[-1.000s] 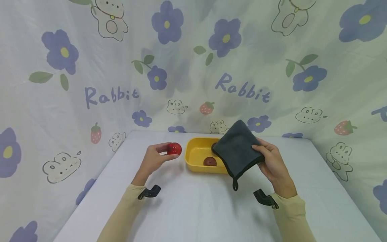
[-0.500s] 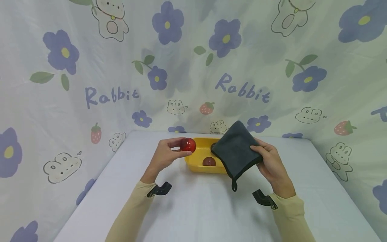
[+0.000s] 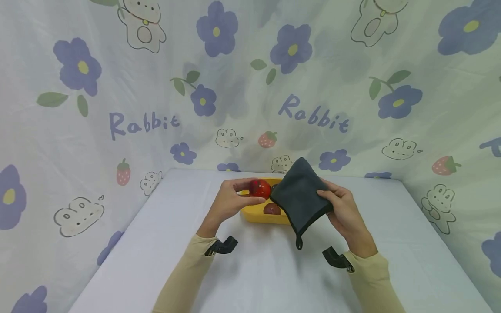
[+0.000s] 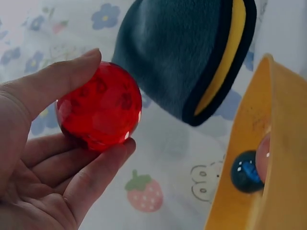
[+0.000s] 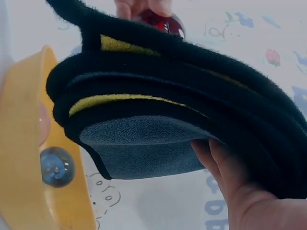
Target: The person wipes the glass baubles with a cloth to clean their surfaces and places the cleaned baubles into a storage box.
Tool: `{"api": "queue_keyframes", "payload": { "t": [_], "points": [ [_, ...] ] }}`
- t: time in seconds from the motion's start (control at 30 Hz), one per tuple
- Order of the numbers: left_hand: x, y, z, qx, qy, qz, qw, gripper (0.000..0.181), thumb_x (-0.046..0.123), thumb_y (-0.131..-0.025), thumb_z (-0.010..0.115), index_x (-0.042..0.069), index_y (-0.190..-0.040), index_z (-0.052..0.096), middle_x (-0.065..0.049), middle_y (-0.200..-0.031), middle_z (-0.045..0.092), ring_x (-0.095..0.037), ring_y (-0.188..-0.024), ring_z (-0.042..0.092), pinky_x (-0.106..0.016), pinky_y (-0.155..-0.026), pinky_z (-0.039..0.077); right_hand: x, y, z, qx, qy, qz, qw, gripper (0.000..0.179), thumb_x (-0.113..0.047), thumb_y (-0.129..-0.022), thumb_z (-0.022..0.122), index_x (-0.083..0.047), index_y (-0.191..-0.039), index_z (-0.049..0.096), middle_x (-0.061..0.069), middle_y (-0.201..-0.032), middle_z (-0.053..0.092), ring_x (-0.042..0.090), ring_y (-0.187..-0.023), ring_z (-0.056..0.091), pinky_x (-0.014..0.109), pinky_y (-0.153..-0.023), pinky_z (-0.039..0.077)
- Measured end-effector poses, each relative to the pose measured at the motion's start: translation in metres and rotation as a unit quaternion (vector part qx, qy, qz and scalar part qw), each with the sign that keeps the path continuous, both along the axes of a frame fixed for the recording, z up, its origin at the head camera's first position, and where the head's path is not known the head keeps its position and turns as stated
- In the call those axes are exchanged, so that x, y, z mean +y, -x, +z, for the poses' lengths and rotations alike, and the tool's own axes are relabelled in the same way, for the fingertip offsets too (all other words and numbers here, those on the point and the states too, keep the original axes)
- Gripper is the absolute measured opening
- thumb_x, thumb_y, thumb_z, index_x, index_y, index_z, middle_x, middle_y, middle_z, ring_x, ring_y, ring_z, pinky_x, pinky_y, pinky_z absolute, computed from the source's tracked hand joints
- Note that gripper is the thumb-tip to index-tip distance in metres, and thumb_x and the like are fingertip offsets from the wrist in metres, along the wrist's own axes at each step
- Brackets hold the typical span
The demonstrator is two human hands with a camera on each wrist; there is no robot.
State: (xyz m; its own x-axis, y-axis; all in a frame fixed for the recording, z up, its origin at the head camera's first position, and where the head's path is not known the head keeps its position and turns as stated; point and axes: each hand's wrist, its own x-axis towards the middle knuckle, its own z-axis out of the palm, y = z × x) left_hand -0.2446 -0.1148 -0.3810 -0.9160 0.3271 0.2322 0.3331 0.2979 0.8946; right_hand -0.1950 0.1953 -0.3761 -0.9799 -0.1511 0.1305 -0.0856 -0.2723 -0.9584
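Note:
My left hand [image 3: 228,201] holds a glossy, see-through red ball [image 3: 260,189] between thumb and fingertips above the yellow tub. A folded dark grey cloth [image 3: 300,195] with black edging, yellow inner layers and a hanging loop is gripped at its right side by my right hand [image 3: 345,211]. In the left wrist view, the red ball [image 4: 100,106] overlaps the cloth's near side [image 4: 163,57]; whether they touch I cannot tell. Behind both hands' work stands the yellow tub [image 3: 270,218], its right part hidden by the cloth.
Inside the tub lie a reddish-brown ball [image 3: 272,209] and a dark bluish ball [image 5: 57,166]. A white cloth covers the table [image 3: 270,278]. Close behind it hangs a curtain [image 3: 242,104] with rabbits and flowers. Each wrist wears a black camera mount [image 3: 221,246].
The left hand has carried the red ball rightward, from left of the tub to over it and close to the cloth. The right hand and cloth have shifted slightly left.

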Motion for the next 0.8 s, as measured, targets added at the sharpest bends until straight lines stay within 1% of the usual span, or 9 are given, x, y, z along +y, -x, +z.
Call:
{"api": "queue_keyframes", "payload": {
  "t": [0.13, 0.23, 0.4, 0.47, 0.53, 0.6, 0.7, 0.77, 0.8],
  "points": [
    [0.009, -0.002, -0.001, 0.003, -0.012, -0.017, 0.9998, 0.052, 0.03, -0.079, 0.092, 0.02, -0.127, 0.074, -0.003, -0.123, 0.077, -0.023, -0.113, 0.07, -0.037, -0.096, 0.063, -0.006, 0.0, -0.001, -0.001, -0.004, 0.005, 1.0, 0.056, -0.001, -0.106, 0.047, 0.009, -0.158, 0.028, 0.027, -0.168, 0.025, 0.001, -0.118, 0.067, 0.02, -0.098, 0.058],
    [0.015, -0.004, -0.001, -0.002, -0.021, -0.02, 0.9996, 0.049, 0.028, -0.078, 0.092, 0.019, -0.124, 0.076, -0.003, -0.12, 0.077, -0.023, -0.111, 0.071, -0.037, -0.096, 0.063, -0.011, -0.001, -0.002, -0.002, -0.011, 0.01, 0.9999, 0.057, -0.001, -0.106, 0.047, 0.008, -0.159, 0.028, 0.026, -0.168, 0.027, 0.0, -0.118, 0.067, 0.02, -0.098, 0.058],
    [0.024, -0.008, -0.002, -0.003, -0.013, -0.011, 0.9998, 0.048, 0.027, -0.077, 0.093, 0.017, -0.121, 0.078, -0.003, -0.117, 0.078, -0.024, -0.109, 0.073, -0.036, -0.091, 0.064, -0.021, -0.001, -0.004, 0.005, -0.024, 0.01, 0.9996, 0.056, 0.0, -0.105, 0.048, 0.007, -0.158, 0.032, 0.027, -0.165, 0.032, 0.0, -0.118, 0.067, 0.02, -0.098, 0.057],
    [0.026, -0.009, -0.002, -0.006, -0.01, -0.011, 0.9999, 0.051, 0.027, -0.077, 0.093, 0.016, -0.123, 0.076, -0.003, -0.118, 0.078, -0.024, -0.11, 0.073, -0.036, -0.09, 0.064, -0.025, -0.001, -0.006, 0.014, -0.036, 0.011, 0.9992, 0.055, 0.001, -0.105, 0.048, 0.006, -0.157, 0.034, 0.026, -0.164, 0.035, -0.001, -0.119, 0.066, 0.02, -0.099, 0.057],
    [0.028, -0.01, -0.003, -0.011, -0.013, -0.014, 0.9998, 0.054, 0.026, -0.076, 0.093, 0.016, -0.126, 0.075, -0.004, -0.119, 0.078, -0.025, -0.111, 0.074, -0.036, -0.09, 0.064, -0.029, -0.002, -0.007, 0.029, -0.069, 0.003, 0.9972, 0.054, -0.001, -0.104, 0.05, 0.004, -0.156, 0.038, 0.023, -0.163, 0.04, -0.001, -0.121, 0.065, 0.019, -0.099, 0.057],
    [0.031, -0.01, -0.004, -0.019, -0.03, -0.026, 0.9991, 0.056, 0.023, -0.076, 0.093, 0.014, -0.128, 0.074, -0.007, -0.122, 0.077, -0.027, -0.109, 0.075, -0.036, -0.091, 0.064, -0.032, -0.004, -0.008, 0.037, -0.114, -0.013, 0.9927, 0.052, -0.004, -0.104, 0.053, -0.001, -0.155, 0.043, 0.018, -0.161, 0.045, 0.006, -0.127, 0.064, 0.018, -0.1, 0.056],
    [0.034, -0.01, -0.006, -0.019, -0.046, -0.038, 0.998, 0.057, 0.02, -0.076, 0.093, 0.013, -0.128, 0.073, -0.007, -0.124, 0.077, -0.024, -0.109, 0.075, -0.036, -0.093, 0.064, -0.037, -0.007, -0.008, 0.054, -0.178, -0.034, 0.9819, 0.049, -0.007, -0.104, 0.055, -0.007, -0.153, 0.049, 0.016, -0.157, 0.052, 0.023, -0.132, 0.063, 0.021, -0.1, 0.056],
    [0.035, -0.011, -0.008, -0.012, -0.047, -0.043, 0.9979, 0.057, 0.022, -0.075, 0.094, 0.015, -0.128, 0.074, -0.005, -0.122, 0.077, -0.021, -0.109, 0.075, -0.035, -0.094, 0.063, -0.041, -0.01, -0.009, 0.065, -0.203, -0.037, 0.9765, 0.049, -0.007, -0.104, 0.055, -0.01, -0.153, 0.051, 0.017, -0.155, 0.053, 0.034, -0.133, 0.062, 0.025, -0.1, 0.058],
    [0.036, -0.012, -0.008, -0.008, -0.045, -0.042, 0.9981, 0.057, 0.023, -0.075, 0.094, 0.017, -0.128, 0.074, -0.003, -0.121, 0.078, -0.02, -0.109, 0.074, -0.034, -0.094, 0.063, -0.043, -0.011, -0.009, 0.075, -0.21, -0.035, 0.9743, 0.049, -0.007, -0.104, 0.055, -0.01, -0.153, 0.051, 0.018, -0.154, 0.054, 0.035, -0.131, 0.063, 0.026, -0.1, 0.058]
  ]
}}
